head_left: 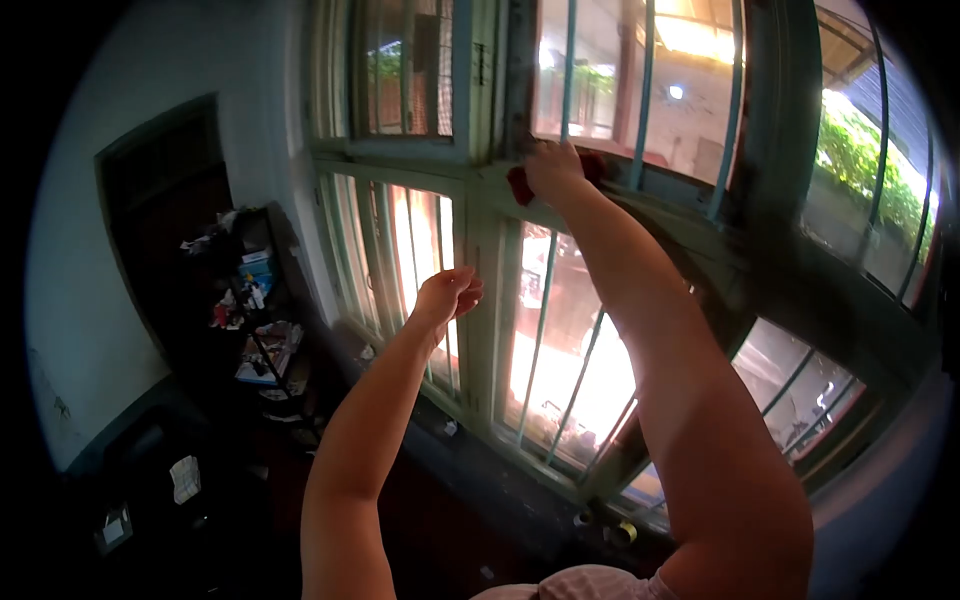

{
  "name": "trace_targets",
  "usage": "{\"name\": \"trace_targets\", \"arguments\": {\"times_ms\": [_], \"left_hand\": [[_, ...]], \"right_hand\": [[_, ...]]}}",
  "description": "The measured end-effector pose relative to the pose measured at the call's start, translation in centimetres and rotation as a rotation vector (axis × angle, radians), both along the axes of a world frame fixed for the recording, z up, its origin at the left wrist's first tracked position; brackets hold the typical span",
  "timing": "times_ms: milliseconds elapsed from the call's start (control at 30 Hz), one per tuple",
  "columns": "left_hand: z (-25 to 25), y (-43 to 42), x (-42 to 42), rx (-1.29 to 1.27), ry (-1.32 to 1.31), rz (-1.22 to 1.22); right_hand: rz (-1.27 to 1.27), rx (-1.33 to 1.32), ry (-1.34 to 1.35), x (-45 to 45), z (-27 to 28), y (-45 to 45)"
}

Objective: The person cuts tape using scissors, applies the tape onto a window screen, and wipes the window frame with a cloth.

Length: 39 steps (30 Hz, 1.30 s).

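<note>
My right hand (556, 172) reaches high to the window frame (485, 215) and is closed on a dark red cloth (519, 186). The cloth is bunched under my fingers and sticks out on both sides, against the lower corner of an upper window opening. Lower and to the left, my left hand (450, 297) hovers in front of the lower shutter, its fingers loosely curled and slightly apart. Nothing shows in it. Thin vertical metal bars (647, 95) cross the window openings.
A dark shelf rack (268, 345) crowded with small items stands at the left, beside a dark doorway (165, 200). Below the window runs a sill (425, 425) with small bits on it. A yellow tape roll (625, 532) lies near the bottom.
</note>
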<state>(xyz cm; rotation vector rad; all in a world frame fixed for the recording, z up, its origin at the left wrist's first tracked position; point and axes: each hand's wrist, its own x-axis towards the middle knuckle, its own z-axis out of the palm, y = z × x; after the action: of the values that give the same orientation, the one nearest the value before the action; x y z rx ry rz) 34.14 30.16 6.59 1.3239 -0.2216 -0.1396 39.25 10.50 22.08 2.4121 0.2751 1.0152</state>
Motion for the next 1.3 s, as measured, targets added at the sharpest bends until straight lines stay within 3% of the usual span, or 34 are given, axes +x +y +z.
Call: {"name": "trace_targets", "arguments": {"times_ms": [167,300,467,567,633,667,800,867,1000,1133,1233,1300], "left_hand": [[0.6,0.9,3.6,-0.189,-0.032,0.029],[3.9,-1.0,6.3,-0.403,-0.058,0.076],[5.9,-2.5,17.1,-0.748,-0.183,-0.053],[8.5,-3.9,19.7,-0.758,-0.131,0.073],[9.9,-4.8,20.8,-0.816,-0.087,0.104],[10.6,-5.0,18.8,-0.87,-0.158,0.034],[11.5,-4.2,18.3,-1.117,-0.043,-0.118],[10.9,-3.8,22.8,-1.133,-0.053,-0.245],[10.4,-3.9,26.7,-1.115,-0.021,-0.105],[11.2,-3.9,23.3,-1.197,0.071,-0.149],[11.2,-4.1,23.7,-1.223,0.164,-0.026],[11.6,-4.3,22.0,-1.201,0.067,-0.145]], "right_hand": [[-0.133,0.004,0.225,-1.8,1.1,-2.4],[-0.266,-0.09,0.289,-10.0,2.2,-4.7],[-0.374,-0.222,0.162,-16.9,0.8,-9.0],[-0.362,-0.216,0.023,-15.4,-0.9,-11.5],[-0.317,-0.172,0.038,-15.0,-1.0,-12.1],[-0.299,-0.153,0.045,-15.6,-0.9,-12.0],[-0.17,-0.107,-0.035,-16.4,-1.1,-12.2],[-0.168,-0.074,-0.062,-16.1,-1.3,-12.1],[-0.22,-0.008,-0.014,-16.8,-0.9,-11.4],[-0.261,0.01,0.003,-15.9,-1.0,-11.9],[-0.198,0.047,0.055,-16.6,-0.9,-12.0],[-0.2,-0.016,-0.035,-16.8,-1.1,-12.1]]}}
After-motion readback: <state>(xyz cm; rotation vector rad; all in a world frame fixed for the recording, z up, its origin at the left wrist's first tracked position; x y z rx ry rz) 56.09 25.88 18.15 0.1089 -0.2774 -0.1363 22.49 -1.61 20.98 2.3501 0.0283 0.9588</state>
